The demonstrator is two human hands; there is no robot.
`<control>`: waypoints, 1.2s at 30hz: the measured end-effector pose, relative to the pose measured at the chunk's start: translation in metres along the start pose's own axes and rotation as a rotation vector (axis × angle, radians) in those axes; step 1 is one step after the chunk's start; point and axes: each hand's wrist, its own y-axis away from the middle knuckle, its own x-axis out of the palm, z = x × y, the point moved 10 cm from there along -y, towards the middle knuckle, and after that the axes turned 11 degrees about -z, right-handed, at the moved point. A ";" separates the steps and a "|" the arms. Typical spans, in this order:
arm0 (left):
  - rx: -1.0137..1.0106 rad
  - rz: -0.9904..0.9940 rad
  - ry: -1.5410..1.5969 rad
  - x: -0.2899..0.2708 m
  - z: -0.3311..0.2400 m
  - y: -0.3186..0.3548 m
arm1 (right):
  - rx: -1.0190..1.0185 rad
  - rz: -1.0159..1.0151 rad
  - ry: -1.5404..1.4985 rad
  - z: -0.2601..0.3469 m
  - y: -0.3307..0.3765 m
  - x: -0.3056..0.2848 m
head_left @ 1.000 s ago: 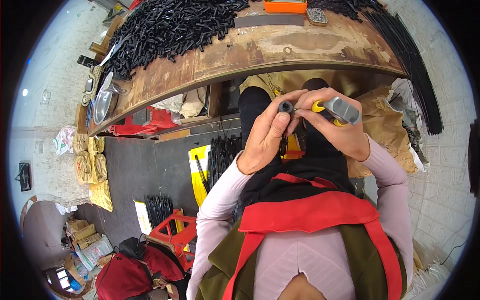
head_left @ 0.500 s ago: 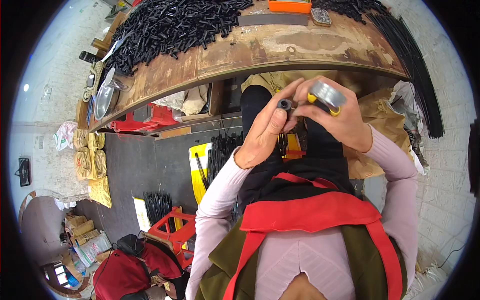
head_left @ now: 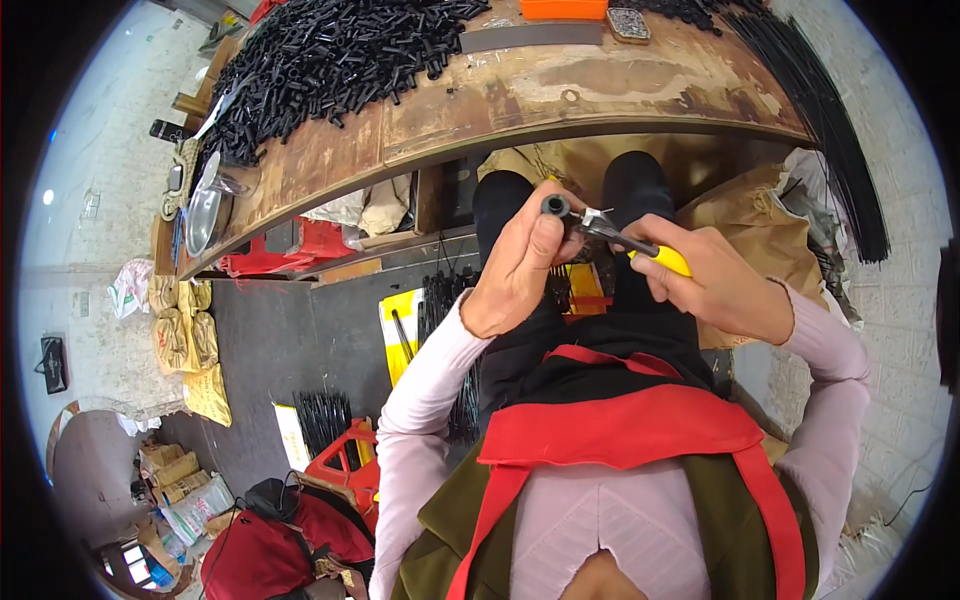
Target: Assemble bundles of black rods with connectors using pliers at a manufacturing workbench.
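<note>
My left hand [head_left: 512,262] is closed around a short dark tube [head_left: 555,205], its round hollow end facing up between thumb and fingers. My right hand [head_left: 715,275] grips a pair of pliers [head_left: 672,261] with yellow handles and metal jaws. The jaws point left and meet the area just beside the tube's open end, where a small thin light-coloured bit shows. Whether the jaws are clamped on that bit I cannot tell. Both hands are above my lap, in front of the workbench edge.
A large heap of short black tubes [head_left: 330,70] covers the back left of the wooden workbench [head_left: 500,100]. Long black rods [head_left: 835,150] hang over its right end. An orange tray [head_left: 563,9] and a small metal tin [head_left: 628,25] sit at the back. A red crate [head_left: 345,455] stands lower left.
The pliers have swung from a turned-up position in my right hand to point at the tube. My right hand has moved down and right; my left hand has shifted slightly left.
</note>
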 end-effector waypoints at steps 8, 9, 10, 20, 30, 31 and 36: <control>-0.021 0.109 0.113 0.008 0.001 0.004 | -0.090 0.082 -0.078 0.006 0.001 -0.001; -0.023 0.105 0.112 0.007 0.001 0.005 | -0.091 0.086 -0.079 0.014 0.001 -0.006; -0.014 0.109 0.093 0.007 0.000 0.005 | -0.006 0.149 -0.052 0.015 0.002 -0.005; -0.020 0.079 0.024 0.004 0.003 0.015 | 0.576 0.618 -0.522 -0.007 0.027 0.036; 0.024 0.125 0.015 0.010 -0.019 -0.004 | 0.240 0.314 0.048 0.031 0.013 -0.024; 0.006 0.123 -0.057 0.009 -0.021 -0.001 | 0.136 0.283 0.105 0.035 0.014 -0.025; 0.128 0.170 -0.290 0.025 -0.008 0.005 | 0.068 0.274 0.047 0.012 0.021 -0.018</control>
